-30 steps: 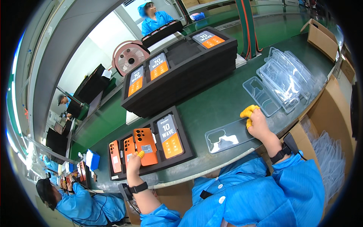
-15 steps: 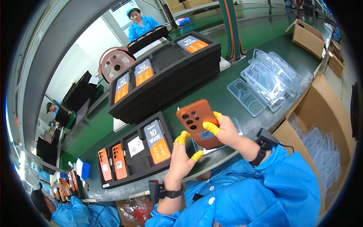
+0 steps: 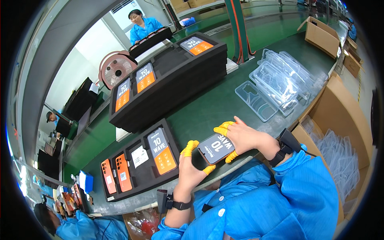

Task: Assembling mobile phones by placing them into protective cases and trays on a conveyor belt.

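Note:
An orange-edged smartphone (image 3: 214, 150) lies screen up at the near edge of the bench, a grey printed film on its face. My right hand (image 3: 247, 138) covers its right end, yellow finger cots gripping the long sides. At the other end, my left hand (image 3: 189, 171) holds the corners between thumb and forefinger, also in yellow cots. Whether a clear case sits around the phone is hidden. Left of my hands, a black foam tray (image 3: 141, 176) carries one phone face up (image 3: 162, 151) and two orange phones back up (image 3: 123, 172), plus a white label card (image 3: 139, 156).
Behind stands a stack of black foam trays (image 3: 172, 86) with phones in the top one. Clear phone cases (image 3: 276, 82) are piled at the right. An open carton (image 3: 340, 120) holding clear plastic pieces stands beside my right arm. Co-workers (image 3: 145, 29) sit across and to the left.
The phone has been turned from back up to screen up and lowered toward the bench edge. My right hand has moved over its end; my left hand has closed on the opposite end.

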### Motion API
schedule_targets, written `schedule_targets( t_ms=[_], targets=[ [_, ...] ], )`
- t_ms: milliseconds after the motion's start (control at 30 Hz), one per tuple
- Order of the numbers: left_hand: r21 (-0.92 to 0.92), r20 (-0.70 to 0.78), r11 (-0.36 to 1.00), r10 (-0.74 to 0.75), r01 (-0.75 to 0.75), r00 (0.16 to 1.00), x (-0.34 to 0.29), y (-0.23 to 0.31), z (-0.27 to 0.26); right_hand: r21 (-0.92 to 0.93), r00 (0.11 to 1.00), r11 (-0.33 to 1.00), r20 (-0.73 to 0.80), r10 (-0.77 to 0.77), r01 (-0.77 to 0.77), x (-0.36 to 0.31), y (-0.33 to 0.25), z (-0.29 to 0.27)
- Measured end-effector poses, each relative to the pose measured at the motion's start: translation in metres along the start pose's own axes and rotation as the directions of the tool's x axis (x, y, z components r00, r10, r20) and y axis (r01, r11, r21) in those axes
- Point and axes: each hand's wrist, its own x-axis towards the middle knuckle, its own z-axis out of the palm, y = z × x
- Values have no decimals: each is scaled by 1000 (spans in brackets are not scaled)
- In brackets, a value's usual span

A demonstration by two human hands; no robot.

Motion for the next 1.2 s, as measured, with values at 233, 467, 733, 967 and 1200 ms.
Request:
schedule_targets(
  t_ms=[233, 467, 733, 967, 1200],
  targets=[
    [-404, -135, 907, 70, -119, 988, -20, 10, -17, 50, 875, 998, -485, -10, 39, -5, -34, 13],
    [-296, -127, 950, -143, 100, 982, -18, 31, -18, 162, 809, 980, -588, 3, 114, -4, -41, 20],
    [-220, -113, 960, -203, 175, 973, -18, 13, -25, 434, 972, 899, -177, 154, -63, 7, -22, -13],
    [-557, 143, 829, 34, 53, 989, -20, 7, -20, 920, 953, 366, -228, 201, 143, -2, -48, 7],
    [-316, -96, 948, -76, 42, 992, -41, -5, 3, 812, 809, 280, -565, 161, 512, 17, -81, 20]
  ],
)
